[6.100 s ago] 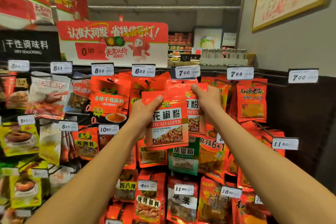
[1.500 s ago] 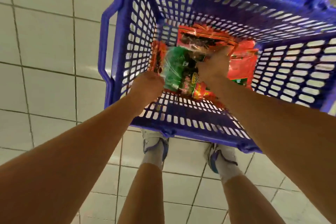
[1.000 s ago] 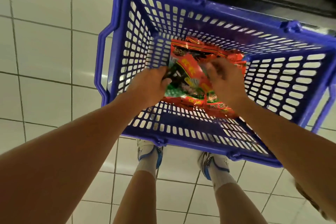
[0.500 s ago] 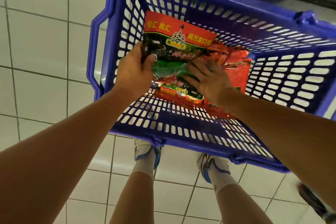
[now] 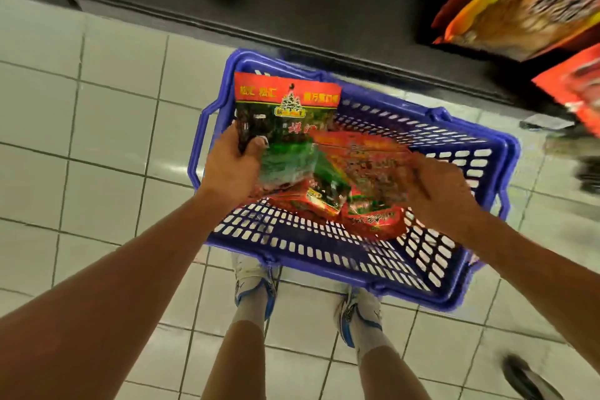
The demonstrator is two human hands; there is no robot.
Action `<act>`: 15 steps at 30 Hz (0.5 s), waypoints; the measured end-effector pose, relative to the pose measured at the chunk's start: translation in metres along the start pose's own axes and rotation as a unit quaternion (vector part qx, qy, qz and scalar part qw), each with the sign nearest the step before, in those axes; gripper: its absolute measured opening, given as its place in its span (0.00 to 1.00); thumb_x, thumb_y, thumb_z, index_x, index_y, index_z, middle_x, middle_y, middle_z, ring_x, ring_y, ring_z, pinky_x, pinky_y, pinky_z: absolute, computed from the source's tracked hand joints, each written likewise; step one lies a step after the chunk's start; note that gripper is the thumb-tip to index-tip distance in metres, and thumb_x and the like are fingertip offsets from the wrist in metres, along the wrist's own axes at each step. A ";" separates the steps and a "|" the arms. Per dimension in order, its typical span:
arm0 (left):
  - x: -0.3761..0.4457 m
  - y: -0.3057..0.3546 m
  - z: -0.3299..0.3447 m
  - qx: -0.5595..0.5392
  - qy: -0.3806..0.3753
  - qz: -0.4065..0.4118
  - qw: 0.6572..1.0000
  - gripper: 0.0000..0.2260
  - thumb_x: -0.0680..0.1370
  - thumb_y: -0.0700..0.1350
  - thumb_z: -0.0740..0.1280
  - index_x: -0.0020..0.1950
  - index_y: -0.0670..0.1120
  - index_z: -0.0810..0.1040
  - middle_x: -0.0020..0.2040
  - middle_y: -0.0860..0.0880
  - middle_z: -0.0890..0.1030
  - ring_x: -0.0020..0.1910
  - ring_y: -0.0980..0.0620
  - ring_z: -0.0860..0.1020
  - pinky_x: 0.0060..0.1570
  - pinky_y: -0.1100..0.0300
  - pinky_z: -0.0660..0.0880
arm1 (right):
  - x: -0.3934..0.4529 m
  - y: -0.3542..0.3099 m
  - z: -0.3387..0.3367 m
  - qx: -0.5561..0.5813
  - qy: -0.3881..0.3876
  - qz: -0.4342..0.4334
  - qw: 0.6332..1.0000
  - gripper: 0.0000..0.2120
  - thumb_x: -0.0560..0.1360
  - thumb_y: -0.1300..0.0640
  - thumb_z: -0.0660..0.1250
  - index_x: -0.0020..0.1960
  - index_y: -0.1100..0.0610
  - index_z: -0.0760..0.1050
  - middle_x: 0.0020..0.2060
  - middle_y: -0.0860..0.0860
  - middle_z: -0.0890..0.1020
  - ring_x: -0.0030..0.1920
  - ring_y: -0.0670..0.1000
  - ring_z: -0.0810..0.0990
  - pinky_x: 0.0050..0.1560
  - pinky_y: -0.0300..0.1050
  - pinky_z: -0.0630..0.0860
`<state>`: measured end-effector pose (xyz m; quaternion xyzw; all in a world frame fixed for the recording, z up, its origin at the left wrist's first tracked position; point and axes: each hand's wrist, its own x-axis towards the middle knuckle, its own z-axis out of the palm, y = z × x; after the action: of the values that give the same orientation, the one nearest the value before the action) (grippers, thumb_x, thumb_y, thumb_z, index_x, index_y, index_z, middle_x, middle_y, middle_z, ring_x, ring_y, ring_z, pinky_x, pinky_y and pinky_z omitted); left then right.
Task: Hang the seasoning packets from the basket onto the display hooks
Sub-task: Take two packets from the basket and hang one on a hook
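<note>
The step in hand looks like the pickup: the left hand (image 5: pixel 233 169) grasps a green-and-red packet (image 5: pixel 285 127) by its edge, thumb on its face, raised above the blue basket (image 5: pixel 311 250). Just right of it, the right hand (image 5: pixel 435 191) pinches more packets (image 5: pixel 360 178), fanned out over the basket's bottom. Next, I judge, they must be carried up to the display packets (image 5: pixel 526 0) overhead and each hole threaded onto a hook.
</note>
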<state>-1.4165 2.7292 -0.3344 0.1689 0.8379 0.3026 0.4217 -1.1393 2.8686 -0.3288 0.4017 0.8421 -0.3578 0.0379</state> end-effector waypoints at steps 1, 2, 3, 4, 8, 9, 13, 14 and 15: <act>-0.009 0.008 -0.006 -0.029 0.001 -0.020 0.999 0.14 0.82 0.47 0.65 0.67 0.48 0.77 0.59 0.44 0.83 0.58 0.43 0.81 0.61 0.43 0.77 | -0.010 -0.008 -0.016 0.056 0.037 0.038 0.997 0.09 0.81 0.51 0.60 0.44 0.50 0.75 0.30 0.43 0.79 0.32 0.42 0.80 0.36 0.29 0.69; -0.024 0.025 -0.016 -0.078 0.002 -0.038 0.996 0.13 0.82 0.45 0.66 0.66 0.47 0.78 0.59 0.43 0.83 0.58 0.41 0.81 0.62 0.41 0.76 | -0.020 -0.022 -0.041 0.120 0.063 0.076 0.988 0.11 0.81 0.52 0.61 0.41 0.49 0.75 0.27 0.41 0.78 0.30 0.41 0.78 0.35 0.27 0.69; -0.032 0.034 -0.021 -0.124 0.002 -0.058 0.991 0.12 0.81 0.42 0.67 0.64 0.46 0.79 0.58 0.41 0.83 0.59 0.39 0.81 0.62 0.38 0.76 | -0.025 -0.032 -0.053 0.192 0.071 0.114 0.972 0.12 0.81 0.53 0.64 0.39 0.47 0.78 0.27 0.41 0.79 0.30 0.40 0.78 0.36 0.28 0.71; -0.043 0.046 -0.026 -0.159 0.001 -0.072 0.985 0.10 0.80 0.40 0.68 0.62 0.47 0.81 0.57 0.41 0.84 0.59 0.37 0.81 0.62 0.37 0.76 | -0.029 -0.042 -0.068 0.258 0.075 0.141 0.953 0.12 0.79 0.54 0.66 0.38 0.45 0.81 0.28 0.40 0.81 0.30 0.39 0.79 0.36 0.30 0.74; -0.096 0.111 -0.060 -0.233 -0.007 -0.075 0.969 0.08 0.79 0.37 0.67 0.49 0.48 0.83 0.49 0.41 0.85 0.55 0.36 0.82 0.58 0.37 0.78 | -0.038 -0.103 -0.140 0.415 0.122 0.192 0.881 0.06 0.68 0.47 0.71 0.38 0.49 0.84 0.33 0.47 0.84 0.37 0.51 0.81 0.44 0.51 0.80; -0.107 0.128 -0.068 -0.245 -0.005 -0.067 0.967 0.08 0.79 0.37 0.67 0.48 0.48 0.83 0.45 0.44 0.86 0.52 0.38 0.83 0.55 0.40 0.80 | -0.038 -0.118 -0.158 0.435 0.129 0.184 0.872 0.08 0.67 0.45 0.72 0.41 0.48 0.84 0.36 0.47 0.85 0.41 0.53 0.82 0.48 0.56 0.80; -0.176 0.213 -0.119 -0.274 -0.006 0.008 0.962 0.05 0.80 0.43 0.69 0.54 0.46 0.83 0.52 0.45 0.87 0.54 0.43 0.84 0.56 0.46 0.81 | -0.061 -0.194 -0.253 0.450 0.162 0.127 0.869 0.12 0.67 0.39 0.73 0.40 0.47 0.85 0.36 0.45 0.85 0.36 0.49 0.81 0.40 0.47 0.80; -0.193 0.235 -0.134 -0.277 0.000 0.026 0.961 0.06 0.80 0.44 0.69 0.55 0.46 0.83 0.54 0.44 0.86 0.56 0.43 0.84 0.57 0.46 0.80 | -0.070 -0.213 -0.280 0.451 0.172 0.115 0.868 0.13 0.68 0.39 0.72 0.40 0.48 0.84 0.35 0.46 0.84 0.35 0.49 0.81 0.39 0.48 0.79; -0.208 0.255 -0.148 -0.277 0.010 0.038 0.960 0.05 0.80 0.44 0.69 0.55 0.47 0.82 0.53 0.45 0.86 0.55 0.44 0.84 0.56 0.47 0.80 | -0.079 -0.230 -0.305 0.455 0.180 0.111 0.865 0.13 0.68 0.40 0.72 0.39 0.50 0.83 0.34 0.48 0.83 0.33 0.52 0.80 0.38 0.50 0.79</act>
<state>-1.4071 2.7567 0.0252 0.0739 0.7184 0.5405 0.4316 -1.1792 2.9139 0.0567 0.5229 0.5275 -0.6161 -0.2620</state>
